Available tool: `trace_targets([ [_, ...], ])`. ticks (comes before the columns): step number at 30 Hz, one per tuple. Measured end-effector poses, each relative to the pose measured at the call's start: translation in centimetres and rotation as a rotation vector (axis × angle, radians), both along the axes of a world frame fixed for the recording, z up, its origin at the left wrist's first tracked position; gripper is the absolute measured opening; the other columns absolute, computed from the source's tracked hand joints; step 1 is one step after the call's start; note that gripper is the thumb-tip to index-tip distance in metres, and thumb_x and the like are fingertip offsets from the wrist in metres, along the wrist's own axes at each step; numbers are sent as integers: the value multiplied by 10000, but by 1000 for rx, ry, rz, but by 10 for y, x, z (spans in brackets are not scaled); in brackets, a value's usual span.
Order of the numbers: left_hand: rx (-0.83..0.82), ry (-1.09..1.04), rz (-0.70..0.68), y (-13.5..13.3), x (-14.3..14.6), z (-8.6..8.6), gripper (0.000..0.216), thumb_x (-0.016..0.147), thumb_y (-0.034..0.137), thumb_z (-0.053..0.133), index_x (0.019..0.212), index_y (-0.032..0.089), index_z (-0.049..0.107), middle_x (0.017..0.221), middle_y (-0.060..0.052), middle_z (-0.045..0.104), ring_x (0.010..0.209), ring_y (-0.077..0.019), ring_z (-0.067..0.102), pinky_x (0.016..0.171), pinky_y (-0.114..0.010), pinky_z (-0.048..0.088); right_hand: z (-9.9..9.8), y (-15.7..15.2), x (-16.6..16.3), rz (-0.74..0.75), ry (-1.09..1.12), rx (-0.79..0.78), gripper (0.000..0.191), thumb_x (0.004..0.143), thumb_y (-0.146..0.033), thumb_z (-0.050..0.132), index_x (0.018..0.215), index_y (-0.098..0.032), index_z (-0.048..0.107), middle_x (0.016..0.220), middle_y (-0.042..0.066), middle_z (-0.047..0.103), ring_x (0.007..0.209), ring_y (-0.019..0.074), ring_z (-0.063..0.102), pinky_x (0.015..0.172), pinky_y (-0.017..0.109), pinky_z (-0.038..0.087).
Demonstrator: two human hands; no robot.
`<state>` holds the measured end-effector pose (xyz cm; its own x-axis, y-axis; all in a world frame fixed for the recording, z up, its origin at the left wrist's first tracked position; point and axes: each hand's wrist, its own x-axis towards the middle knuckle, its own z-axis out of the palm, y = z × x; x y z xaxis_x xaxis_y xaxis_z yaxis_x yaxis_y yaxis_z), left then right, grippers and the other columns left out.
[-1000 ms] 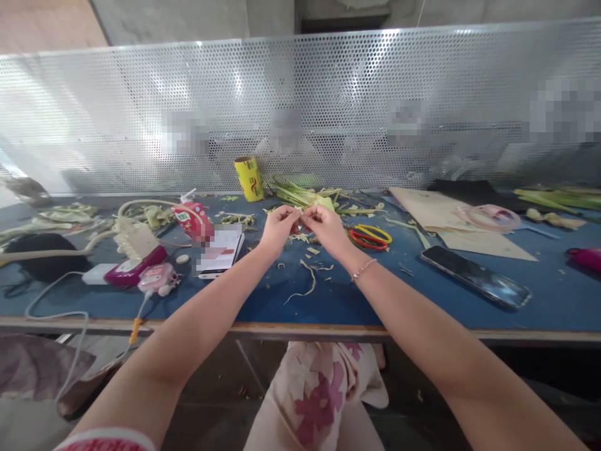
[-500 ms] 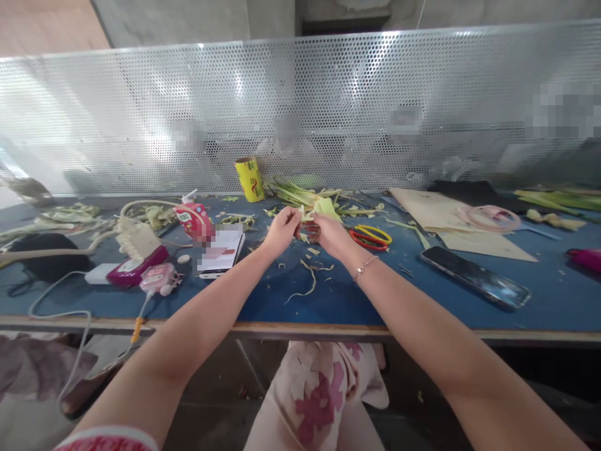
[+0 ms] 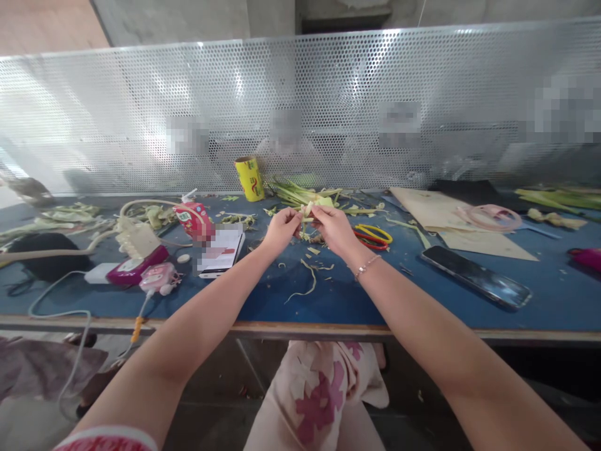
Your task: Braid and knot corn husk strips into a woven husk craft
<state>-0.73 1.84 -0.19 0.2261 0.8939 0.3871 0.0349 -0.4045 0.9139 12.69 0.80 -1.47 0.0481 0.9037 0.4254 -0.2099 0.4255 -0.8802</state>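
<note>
My left hand [image 3: 283, 228] and my right hand [image 3: 334, 229] meet over the middle of the table. Both pinch a small pale green-white plant piece [image 3: 308, 211], which is partly hidden by the fingers. Just behind them lies a bunch of long green stalks [image 3: 291, 192]. Close to my right hand rest scissors [image 3: 375, 235] with red and yellow handles. Cut scraps and a thin curled strip [image 3: 310, 280] are scattered on the blue tabletop below the hands.
A yellow roll [image 3: 249, 179] stands near the perforated metal screen [image 3: 328, 81]. Left are a red bottle [image 3: 193, 219], a phone with a lit screen [image 3: 228, 245], a power strip [image 3: 136, 241] and cables. Right are a dark phone [image 3: 476, 275] and cardboard [image 3: 427, 213].
My right hand has turned slightly and shifted a little to the right. The pale green flap beside its fingers is now less visible. My left hand stays almost in place.
</note>
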Motion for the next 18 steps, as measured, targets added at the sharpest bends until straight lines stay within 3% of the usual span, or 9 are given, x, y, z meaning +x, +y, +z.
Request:
trace_targets([
  [7,-13,-16,-6,-2,-2,1,266,794,321,623,636,158,484,490,53,501,398,-48,450,442,-190,395,1,1,0,68,133,-47,307,574,-424,801,769,-219,683,838,32,650,817,161,602,833,359,506],
  [18,7,28,0,-6,2,3,217,769,248,631,626,157,496,476,53,505,407,-58,472,459,-193,397,2,0,4,70,72,-108,280,529,-308,799,723,-195,631,758,-6,609,706,110,568,706,294,483],
])
